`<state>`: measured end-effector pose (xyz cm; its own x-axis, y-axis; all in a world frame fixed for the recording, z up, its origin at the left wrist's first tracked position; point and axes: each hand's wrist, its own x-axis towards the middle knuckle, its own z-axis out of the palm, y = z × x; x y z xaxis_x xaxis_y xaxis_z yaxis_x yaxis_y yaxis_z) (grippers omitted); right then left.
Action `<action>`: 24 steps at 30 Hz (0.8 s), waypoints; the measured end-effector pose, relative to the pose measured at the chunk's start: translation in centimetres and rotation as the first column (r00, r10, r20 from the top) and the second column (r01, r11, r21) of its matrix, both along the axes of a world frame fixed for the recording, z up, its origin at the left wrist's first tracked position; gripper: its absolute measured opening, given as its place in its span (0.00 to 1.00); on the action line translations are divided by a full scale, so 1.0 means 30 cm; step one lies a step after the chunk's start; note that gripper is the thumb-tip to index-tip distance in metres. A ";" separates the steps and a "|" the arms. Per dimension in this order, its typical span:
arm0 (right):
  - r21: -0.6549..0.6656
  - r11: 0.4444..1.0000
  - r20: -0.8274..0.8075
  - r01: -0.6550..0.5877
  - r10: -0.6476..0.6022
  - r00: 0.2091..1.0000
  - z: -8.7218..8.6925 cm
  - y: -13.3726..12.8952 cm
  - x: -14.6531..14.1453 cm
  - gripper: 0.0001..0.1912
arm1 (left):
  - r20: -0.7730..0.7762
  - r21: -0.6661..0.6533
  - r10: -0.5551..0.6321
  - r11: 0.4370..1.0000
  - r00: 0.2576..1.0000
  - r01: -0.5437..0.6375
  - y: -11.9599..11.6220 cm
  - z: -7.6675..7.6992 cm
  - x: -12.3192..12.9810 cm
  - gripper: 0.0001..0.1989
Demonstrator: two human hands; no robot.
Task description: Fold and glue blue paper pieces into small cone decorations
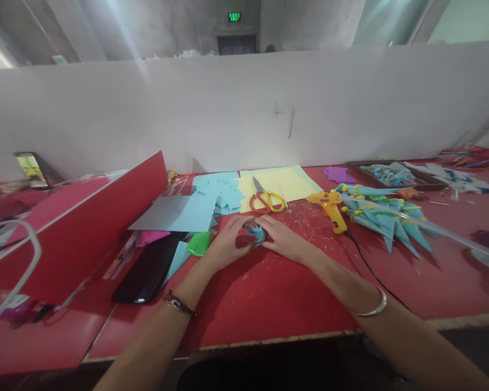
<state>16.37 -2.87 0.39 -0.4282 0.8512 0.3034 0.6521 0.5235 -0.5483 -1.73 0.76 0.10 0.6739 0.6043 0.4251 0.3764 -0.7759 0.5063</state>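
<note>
Between my two hands, above the red tabletop (264, 304), is a small rounded blue piece (257, 233) with a jagged edge, apparently paper. My left hand (227, 243) curls around its left side, while my right hand (284, 238) closes on its right side. Fingers hide much of the piece, and its exact form is unclear. Just beyond the hands, scissors (267, 200) with one red and one yellow handle lie on pale yellow paper (297, 183). A green packet (199, 243) is beside my left hand.
A yellow glue gun (330, 207) with a black cord lies at right, near pointed blue paper cones (385, 217). Blue paper pieces (224, 191) are piled behind. At left are a blue-grey sheet (175, 213), a black phone (146, 271) and an upright red board (93, 233).
</note>
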 end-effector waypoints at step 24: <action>0.327 0.895 -0.037 0.303 -0.308 0.951 -0.026 0.027 0.004 0.17 | -0.158 -0.097 0.218 0.967 0.963 -0.234 0.001 -0.026 -0.004 0.33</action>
<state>16.48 -2.08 -0.40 -0.1697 0.7964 0.5805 0.8155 0.4442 -0.3710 -1.85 0.79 -0.67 0.5634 0.7865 0.2529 0.6110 -0.6027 0.5133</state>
